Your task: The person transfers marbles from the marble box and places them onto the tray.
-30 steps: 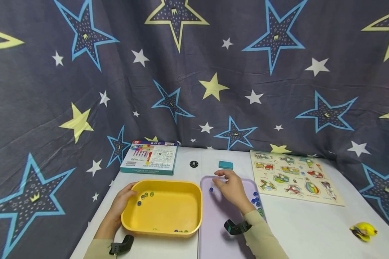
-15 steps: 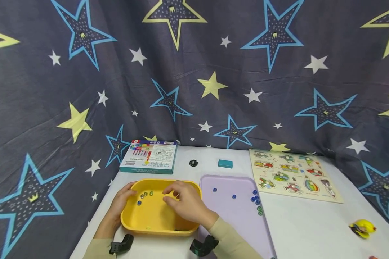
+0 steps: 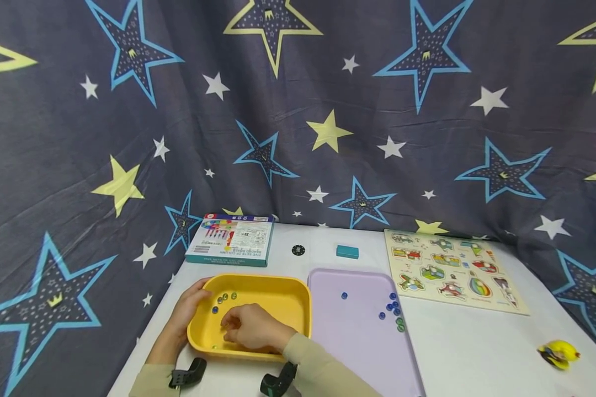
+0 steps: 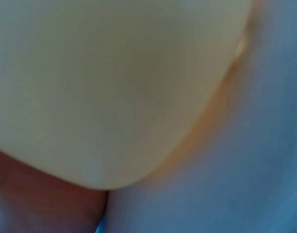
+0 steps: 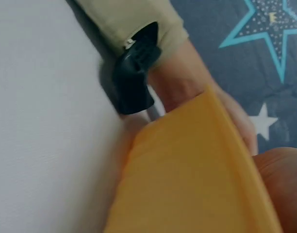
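My left hand (image 3: pixel 187 309) grips the left rim of a yellow tub (image 3: pixel 263 280), thumb over the edge. My right hand (image 3: pixel 255 326) is inside the tub with its fingers bent down near the floor; whether they pinch anything is hidden. Several green marbles (image 3: pixel 234 296) and a blue marble (image 3: pixel 216 310) lie at the tub's left end, with another green marble (image 3: pixel 214 347) by the front wall. On the lilac tray (image 3: pixel 357 353) to the right are loose blue marbles (image 3: pixel 344 295) and a cluster of blue and green marbles (image 3: pixel 400 324) along the right edge. Both wrist views are mostly blurred.
Behind the tub lies a boxed toy set (image 3: pixel 230 242). A black disc (image 3: pixel 298 250) and a teal block (image 3: pixel 347 252) sit at the back. A wooden puzzle board (image 3: pixel 452 270) is at the right, with a yellow toy (image 3: pixel 559 354) nearer. A star-patterned curtain (image 3: pixel 298 110) hangs behind.
My right hand has moved left from the lilac tray down into the tub. Another loose blue marble has appeared on that tray, and the loose ones have rolled right. My left hand stays put.
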A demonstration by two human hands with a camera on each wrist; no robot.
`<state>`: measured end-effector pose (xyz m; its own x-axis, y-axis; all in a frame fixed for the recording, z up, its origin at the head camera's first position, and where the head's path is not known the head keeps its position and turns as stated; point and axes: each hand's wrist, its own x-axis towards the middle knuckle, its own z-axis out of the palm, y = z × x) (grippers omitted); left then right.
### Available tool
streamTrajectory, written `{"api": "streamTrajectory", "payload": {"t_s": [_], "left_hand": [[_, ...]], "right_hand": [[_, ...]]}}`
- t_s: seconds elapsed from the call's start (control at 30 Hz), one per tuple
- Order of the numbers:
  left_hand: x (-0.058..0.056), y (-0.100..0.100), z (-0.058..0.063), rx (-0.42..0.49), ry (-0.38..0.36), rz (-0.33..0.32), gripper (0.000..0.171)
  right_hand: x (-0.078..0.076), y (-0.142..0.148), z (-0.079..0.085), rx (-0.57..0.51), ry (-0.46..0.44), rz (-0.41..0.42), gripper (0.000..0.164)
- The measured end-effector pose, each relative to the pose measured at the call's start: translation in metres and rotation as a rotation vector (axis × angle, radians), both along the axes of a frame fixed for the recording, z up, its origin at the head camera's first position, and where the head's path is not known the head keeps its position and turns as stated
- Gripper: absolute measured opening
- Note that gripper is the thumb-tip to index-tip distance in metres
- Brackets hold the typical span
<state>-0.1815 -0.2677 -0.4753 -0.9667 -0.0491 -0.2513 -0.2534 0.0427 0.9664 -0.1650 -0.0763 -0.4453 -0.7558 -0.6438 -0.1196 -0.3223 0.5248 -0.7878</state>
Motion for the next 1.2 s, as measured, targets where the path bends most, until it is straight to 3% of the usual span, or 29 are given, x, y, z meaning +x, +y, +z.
{"api": "streamTrajectory", "payload": {"t_s": [0.3, 0.53, 0.7, 0.9, 1.2], "left_hand": [[0.000, 0.001, -0.002, -0.023, -0.007, 0.010, 0.043], [-0.001, 0.003, -0.001, -0.010, -0.019, 0.022, 0.042], [0.000, 0.003, 0.002, -0.011, -0.009, -0.002, 0.043], [0.002, 0.003, 0.004, 0.005, -0.005, -0.008, 0.043], [0.003, 0.002, 0.006, 0.031, 0.000, -0.009, 0.043]], "right_hand": [[0.008, 0.001, -0.004, 0.020, -0.083, 0.083, 0.009], [0.008, -0.001, -0.004, 0.039, -0.114, 0.097, 0.010], [0.006, -0.006, -0.007, 0.053, -0.055, 0.079, 0.002], [0.005, -0.018, -0.010, 0.115, 0.022, 0.013, 0.017], [0.007, -0.025, -0.006, 0.132, 0.043, 0.069, 0.003]]}}
